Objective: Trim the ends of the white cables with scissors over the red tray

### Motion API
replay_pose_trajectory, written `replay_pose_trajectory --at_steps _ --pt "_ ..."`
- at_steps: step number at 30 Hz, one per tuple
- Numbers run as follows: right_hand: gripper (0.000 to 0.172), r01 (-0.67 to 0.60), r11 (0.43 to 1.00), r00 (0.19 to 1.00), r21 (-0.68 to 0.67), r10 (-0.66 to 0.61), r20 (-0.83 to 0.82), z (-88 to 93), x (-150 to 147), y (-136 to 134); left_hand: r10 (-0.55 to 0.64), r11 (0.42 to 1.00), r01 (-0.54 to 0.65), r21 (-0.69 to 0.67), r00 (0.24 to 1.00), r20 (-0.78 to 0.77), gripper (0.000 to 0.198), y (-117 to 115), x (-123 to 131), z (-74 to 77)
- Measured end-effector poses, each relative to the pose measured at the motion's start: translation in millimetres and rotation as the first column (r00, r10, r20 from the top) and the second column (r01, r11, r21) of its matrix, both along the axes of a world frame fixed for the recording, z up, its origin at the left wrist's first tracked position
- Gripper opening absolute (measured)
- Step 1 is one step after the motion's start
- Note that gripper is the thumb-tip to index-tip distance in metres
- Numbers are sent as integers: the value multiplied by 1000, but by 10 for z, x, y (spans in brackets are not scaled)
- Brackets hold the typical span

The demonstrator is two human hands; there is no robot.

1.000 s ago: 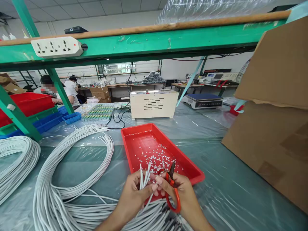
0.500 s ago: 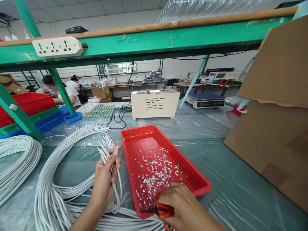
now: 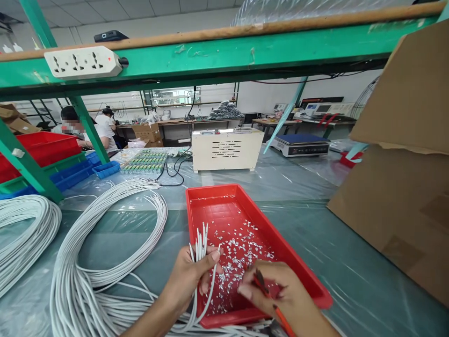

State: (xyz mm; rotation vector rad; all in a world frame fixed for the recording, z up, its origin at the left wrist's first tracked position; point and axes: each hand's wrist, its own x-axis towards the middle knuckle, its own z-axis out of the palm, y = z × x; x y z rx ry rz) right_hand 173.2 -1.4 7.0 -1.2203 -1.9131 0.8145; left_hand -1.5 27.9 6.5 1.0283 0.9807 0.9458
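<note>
My left hand (image 3: 191,271) is closed around several white cables (image 3: 200,243), their cut ends pointing up over the left side of a red tray (image 3: 191,213). One cable is parted from the bunch, its end by my thumb. My right hand (image 3: 277,292), over the tray's near end, holds a small tool with orange-red handles (image 3: 283,320) and dark jaws, seemingly cutting pliers; fingers hide part of it. Small silvery scraps (image 3: 231,267) lie scattered on the tray floor. A large coil of white cable (image 3: 75,243) rests to the left, and some strands run under my left arm.
Another cable coil (image 3: 30,238) lies at far left. Behind the tray stands a cream metal box (image 3: 228,152), with a scale (image 3: 300,145) to its right. A cardboard box (image 3: 396,201) rises at right. A green shelf beam (image 3: 210,61) crosses overhead. People sit in the background.
My left hand has moved right with the cables, from beside the tray to over its edge. My right hand has shifted right and turned the tool upward. The tray has slid slightly right.
</note>
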Motion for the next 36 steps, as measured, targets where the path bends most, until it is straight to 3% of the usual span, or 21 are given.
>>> replay_pose_trajectory --at_steps 4,6,11,24,30,36 --pt "26 259 962 947 83 -270 174 -74 103 101 -76 996 75 50 997 8 29 -35 12 18" --pt "28 281 950 900 136 -310 307 -101 128 131 -84 994 83 76 996 -1 28 -51 21 33" --pt "42 205 972 865 113 -234 444 -78 76 122 -92 991 93 96 996 -19 26 -57 18 65" --pt "46 133 986 879 105 -166 447 -74 40 66 -87 996 87 7 996 -21 26 -66 26 14" --pt "50 112 991 878 70 -132 460 -40 40 62 -79 994 84 71 995 -64 21 -64 28 3" --pt "48 67 982 861 176 -146 487 -54 72 87 -135 983 143 116 988 -80 21 -68 11 46"
